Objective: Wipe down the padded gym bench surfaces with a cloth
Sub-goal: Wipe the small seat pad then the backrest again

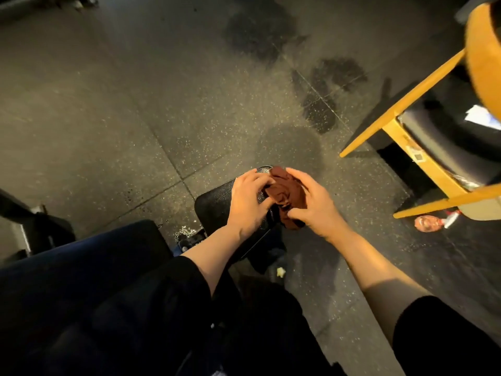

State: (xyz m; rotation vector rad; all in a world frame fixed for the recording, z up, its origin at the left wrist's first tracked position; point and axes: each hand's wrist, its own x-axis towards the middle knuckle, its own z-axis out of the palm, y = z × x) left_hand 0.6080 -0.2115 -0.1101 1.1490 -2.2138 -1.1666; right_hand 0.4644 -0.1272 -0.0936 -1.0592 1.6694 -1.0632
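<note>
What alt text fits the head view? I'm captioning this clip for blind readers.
Two bare hands, left hand and right hand, bunch a brown cloth over a small black padded bench. A yellow-framed seat stands on the speckled floor to the right.

Dim warm light, deep shadows, blurred yellow frame (401, 104), wide-angle edge warping

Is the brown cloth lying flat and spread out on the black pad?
No, the brown cloth is bunched up between the left hand and right hand.
</note>
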